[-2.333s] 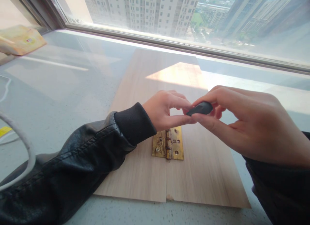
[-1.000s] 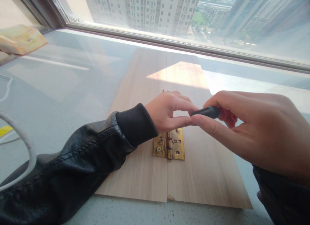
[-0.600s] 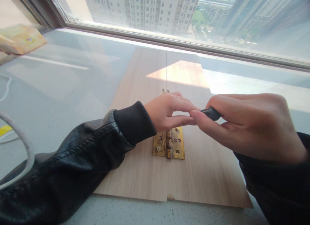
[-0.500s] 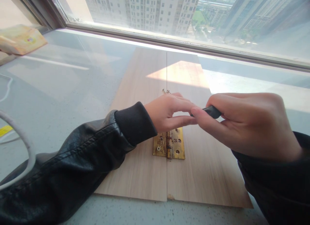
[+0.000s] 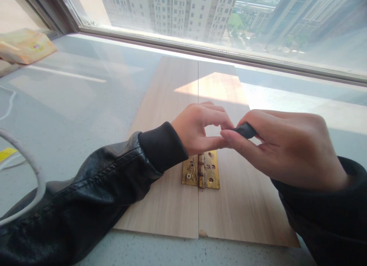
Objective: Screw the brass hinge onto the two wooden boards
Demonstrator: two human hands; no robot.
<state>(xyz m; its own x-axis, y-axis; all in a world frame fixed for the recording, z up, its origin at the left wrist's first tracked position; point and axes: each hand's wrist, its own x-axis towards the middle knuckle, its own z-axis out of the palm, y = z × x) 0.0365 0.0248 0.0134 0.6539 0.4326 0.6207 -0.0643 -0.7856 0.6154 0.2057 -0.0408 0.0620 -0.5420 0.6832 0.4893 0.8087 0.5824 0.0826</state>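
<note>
Black handle (image 5: 246, 130) pinched by thumb and fingers of right hand (image 5: 289, 149), just beside left hand (image 5: 197, 125). Left hand half-curled; can't tell from here whether its fingertips grip anything. Brass hinge (image 5: 201, 171) beneath left hand, partly covered, lying across two wooden boards (image 5: 243, 210).

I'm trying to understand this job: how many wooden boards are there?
2, side by side: a left board and a right board, divided by a thin seam, with a gold-coloured hinge across it. Any lying underneath would be hidden.
</note>
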